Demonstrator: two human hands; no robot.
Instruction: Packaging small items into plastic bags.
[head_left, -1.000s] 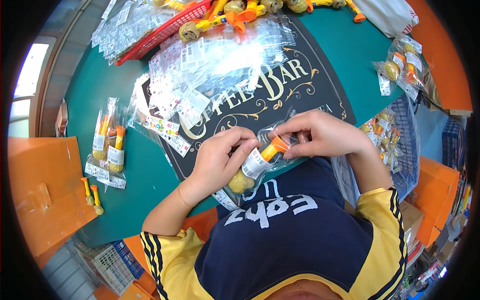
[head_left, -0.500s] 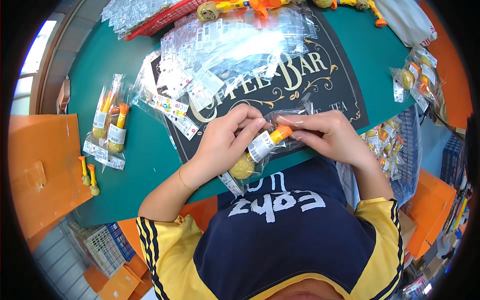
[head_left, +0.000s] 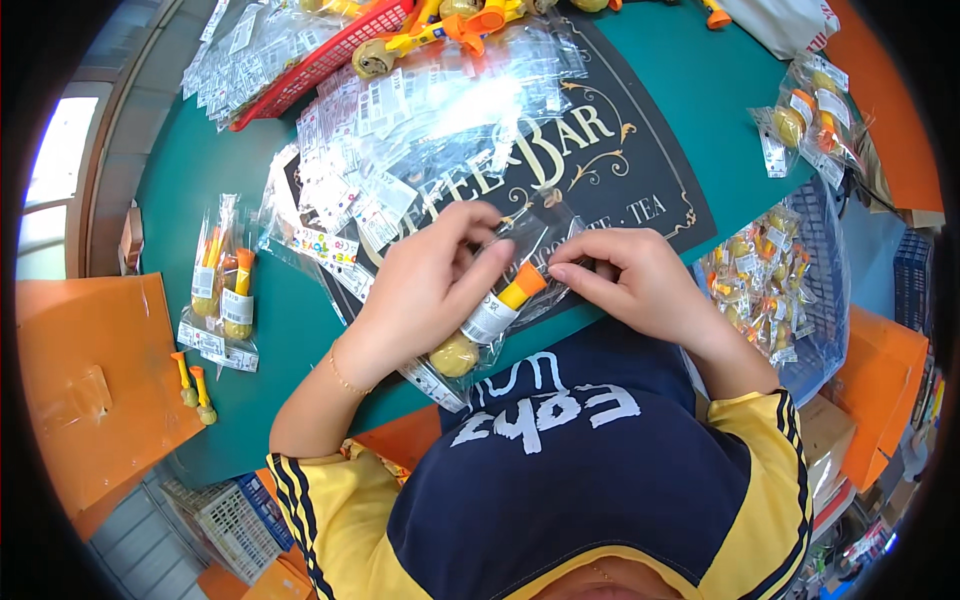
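A clear plastic bag [head_left: 550, 225] lies between my hands, close to my chest. Inside it is a toy [head_left: 520, 289] with a yellow stick, an orange tip, a round yellow-gold ball at its lower end and a white label wrapped round it. My left hand [head_left: 425, 285] is closed on the bag's left side, its thumb and fingers near the toy's stick. My right hand [head_left: 640, 278] pinches the bag's right edge between thumb and fingers, beside the orange tip. The fingertips are partly hidden behind the film.
Flat clear bags [head_left: 400, 125] are heaped on a black printed mat [head_left: 640, 160]. Behind stands a red basket [head_left: 335, 62]. Bagged toys lie left [head_left: 228, 290] and far right [head_left: 812, 115]; two loose toys [head_left: 190, 385] lie at the left edge. A blue crate [head_left: 830, 290] at right holds bagged toys.
The bagged toy has shifted left and slightly toward me with my left hand. More of the bag's clear film shows between my hands. The whole view has turned slightly.
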